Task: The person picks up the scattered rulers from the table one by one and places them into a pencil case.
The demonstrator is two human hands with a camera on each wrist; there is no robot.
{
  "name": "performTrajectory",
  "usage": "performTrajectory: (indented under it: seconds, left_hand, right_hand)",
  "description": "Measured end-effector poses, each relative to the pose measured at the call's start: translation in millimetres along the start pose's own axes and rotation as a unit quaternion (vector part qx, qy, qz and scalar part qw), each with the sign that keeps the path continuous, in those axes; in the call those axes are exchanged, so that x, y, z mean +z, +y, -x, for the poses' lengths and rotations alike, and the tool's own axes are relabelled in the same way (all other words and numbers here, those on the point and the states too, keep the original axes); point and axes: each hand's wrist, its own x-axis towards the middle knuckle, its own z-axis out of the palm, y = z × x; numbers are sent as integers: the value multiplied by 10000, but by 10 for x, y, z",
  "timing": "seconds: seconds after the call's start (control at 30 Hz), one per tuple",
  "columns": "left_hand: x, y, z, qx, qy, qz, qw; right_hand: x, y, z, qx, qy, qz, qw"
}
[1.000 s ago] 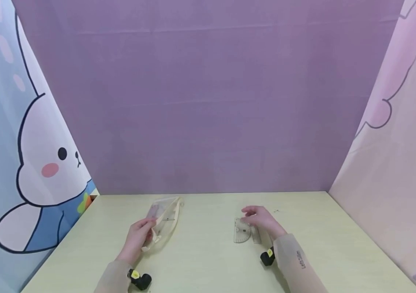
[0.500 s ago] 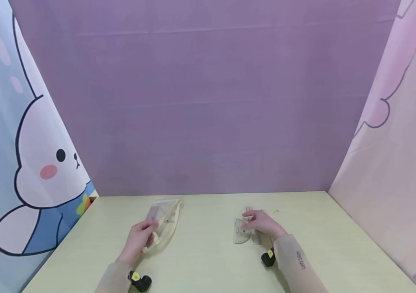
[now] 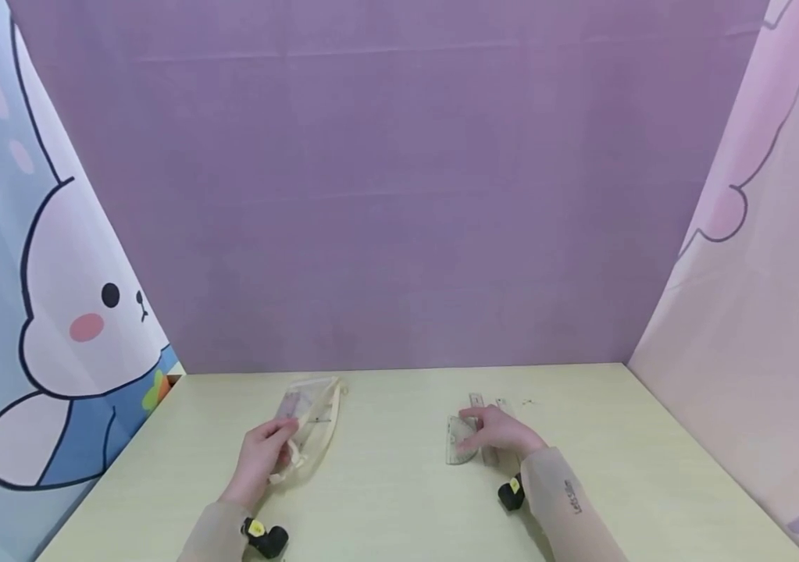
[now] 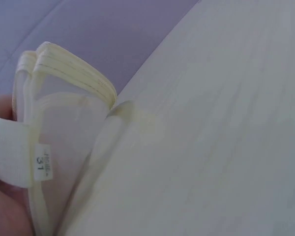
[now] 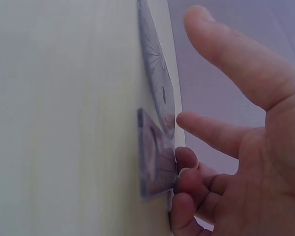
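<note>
My left hand (image 3: 262, 453) grips the near edge of a see-through mesh pouch (image 3: 320, 400) with cream trim. A faint purple patch and a dark mark show through its mesh. In the left wrist view the pouch (image 4: 69, 123) has a white label (image 4: 43, 162) beside my fingers. My right hand (image 3: 508, 433) is over a clear protractor (image 3: 452, 439), thumb and index finger spread apart at it. Under that hand lie clear rulers (image 3: 476, 400), partly hidden. In the right wrist view the lower fingers are bent, their tips against the edge of a clear flat strip (image 5: 155, 167).
Both hands work over a pale wooden table (image 3: 385, 499). A purple cloth (image 3: 399, 195) hangs behind it, with a rabbit-print curtain (image 3: 90, 312) on the left and a pink one (image 3: 757, 351) on the right. Small dark specks (image 3: 529, 401) lie beyond the right hand.
My right hand has lowered and come nearer over the protractor, uncovering the far ends of the rulers. The left hand keeps its grip on the pouch, nearly still.
</note>
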Motion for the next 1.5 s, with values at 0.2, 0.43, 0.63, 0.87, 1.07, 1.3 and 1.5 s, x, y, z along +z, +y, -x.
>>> performTrajectory:
  seconds: [0.2, 0.43, 0.63, 0.87, 1.07, 1.3, 1.5]
  left_hand:
    - [-4, -10, -7, 5, 43, 40, 10000]
    - [6, -23, -32, 48, 101, 103, 9999]
    - [19, -9, -44, 148, 77, 139, 9998]
    - [4, -49, -45, 85, 86, 138, 9998]
    - [-5, -68, -42, 68, 141, 78, 9998]
    - [-7, -55, -68, 38, 75, 232, 9997]
    - [-6, -57, -64, 81, 110, 177, 9998]
  right_hand:
    - [30, -33, -3, 14, 149, 368, 9992]
    - [63, -29, -6, 78, 303, 716, 9969]
    - [78, -38, -14, 106, 354, 1024, 9941]
    - [106, -44, 22, 185, 298, 862, 9957]
    - [134, -57, 46, 218, 309, 841, 9957]
    - [131, -77, 23, 316, 307, 766, 9961]
    - [157, -65, -11, 321, 374, 668, 9966]
